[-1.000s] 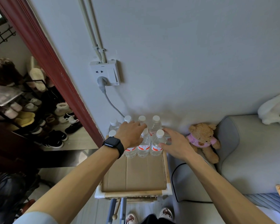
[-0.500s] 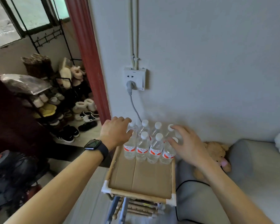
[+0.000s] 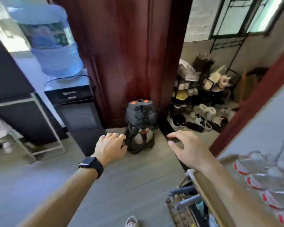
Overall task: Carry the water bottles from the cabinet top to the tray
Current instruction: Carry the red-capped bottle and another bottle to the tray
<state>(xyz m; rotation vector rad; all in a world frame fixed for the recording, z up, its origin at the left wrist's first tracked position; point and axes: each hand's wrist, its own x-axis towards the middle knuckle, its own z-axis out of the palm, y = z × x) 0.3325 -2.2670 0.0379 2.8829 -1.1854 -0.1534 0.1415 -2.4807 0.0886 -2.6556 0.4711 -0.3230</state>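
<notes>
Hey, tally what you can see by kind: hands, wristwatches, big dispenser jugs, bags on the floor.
Hands: 2, left hand, right hand
Wristwatch: 1
Dispenser jug: 1
Floor bag: 1
Total: 5
Water bottles: too blurred to count

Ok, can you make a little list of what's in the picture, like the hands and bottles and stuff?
left hand: open, holds nothing, watch on its wrist
right hand: open, fingers spread, holds nothing
water bottles: blurry, lower right, nobody touching them
water dispenser: on the left, big blue jug on top
bag: on the floor by the dark red door
shoe rack: past the doorway, full of shoes
</notes>
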